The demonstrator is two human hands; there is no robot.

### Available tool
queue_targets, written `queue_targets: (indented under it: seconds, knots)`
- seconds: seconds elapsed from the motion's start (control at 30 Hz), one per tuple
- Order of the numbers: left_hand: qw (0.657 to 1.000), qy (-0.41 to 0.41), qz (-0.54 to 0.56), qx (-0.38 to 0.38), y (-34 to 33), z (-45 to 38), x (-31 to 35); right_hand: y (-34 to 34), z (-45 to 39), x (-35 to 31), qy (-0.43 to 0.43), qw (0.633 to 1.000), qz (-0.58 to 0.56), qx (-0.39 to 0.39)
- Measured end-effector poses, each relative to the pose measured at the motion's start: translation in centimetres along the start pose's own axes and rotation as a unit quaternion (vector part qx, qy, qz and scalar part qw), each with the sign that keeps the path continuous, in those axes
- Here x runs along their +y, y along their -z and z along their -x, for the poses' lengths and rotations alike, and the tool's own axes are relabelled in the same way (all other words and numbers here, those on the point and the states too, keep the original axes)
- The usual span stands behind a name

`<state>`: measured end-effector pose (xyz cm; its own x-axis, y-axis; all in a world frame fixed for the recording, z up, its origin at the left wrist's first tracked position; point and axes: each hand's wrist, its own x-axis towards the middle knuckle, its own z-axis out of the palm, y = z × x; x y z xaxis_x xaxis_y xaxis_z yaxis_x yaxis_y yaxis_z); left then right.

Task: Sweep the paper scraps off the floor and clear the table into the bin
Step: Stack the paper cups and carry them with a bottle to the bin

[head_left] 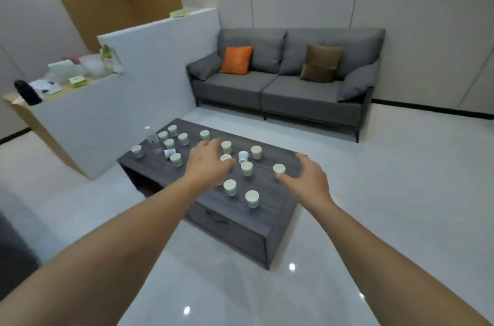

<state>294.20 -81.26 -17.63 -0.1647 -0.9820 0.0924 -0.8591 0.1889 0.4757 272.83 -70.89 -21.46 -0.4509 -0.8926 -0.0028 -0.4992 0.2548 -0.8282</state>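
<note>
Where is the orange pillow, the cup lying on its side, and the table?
orange pillow (236,60): head view, middle of its front face.
tipped cup (243,157): head view, its side wall.
coffee table (270,214): head view, bare top near the front right corner.

Pale green-white round paper cups (252,198) dot the dark grey wood-grain low worktop (270,214) (one tipped cup (243,157) shows blue print), on a glossy white tiled floor (401,192) before a grey fabric sofa (283,85) bearing one orange square cushion (236,60) and one brown square cushion (320,62).
</note>
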Motion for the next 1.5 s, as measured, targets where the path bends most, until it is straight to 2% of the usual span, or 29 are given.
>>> queue_targets:
  seconds: [0.17, 0.37, 0.6, 0.83, 0.97, 1.13, 1.33, 1.5]
  knots:
    - [0.995, 0.1, 0.004, 0.021, -1.8, -5.4, -7.2, -8.3, -8.8, 1.3, -0.003, 0.995, -0.007, -0.095]
    - [0.972, 0.233, -0.025, 0.0, -4.6, -9.3, -13.1, -15.5, -16.8, 2.3, -0.026, 0.978, 0.008, -0.206]
    - [0.955, 0.291, -0.036, -0.03, -8.1, -13.5, -18.1, -22.3, -22.6, 4.1, -0.061, 0.961, 0.054, -0.266]
    - [0.955, 0.283, -0.018, -0.085, -12.2, -19.6, -23.6, -28.1, -26.0, 7.3, -0.148, 0.942, 0.119, -0.276]
    - [0.96, 0.25, -0.005, -0.127, -14.2, -24.6, -27.5, -31.4, -28.1, 8.6, -0.194, 0.933, 0.16, -0.257]
    - [0.957, 0.198, 0.005, -0.21, -17.0, -28.9, -31.5, -34.8, -28.5, 9.3, -0.294, 0.904, 0.211, -0.229]
    - [0.94, 0.186, -0.01, -0.286, -20.1, -31.3, -35.0, -37.7, -27.6, 12.3, -0.343, 0.871, 0.26, -0.238]
    - [0.918, 0.191, -0.047, -0.345, -22.6, -30.4, -37.8, -40.7, -29.1, 15.1, -0.365, 0.862, 0.278, -0.217]
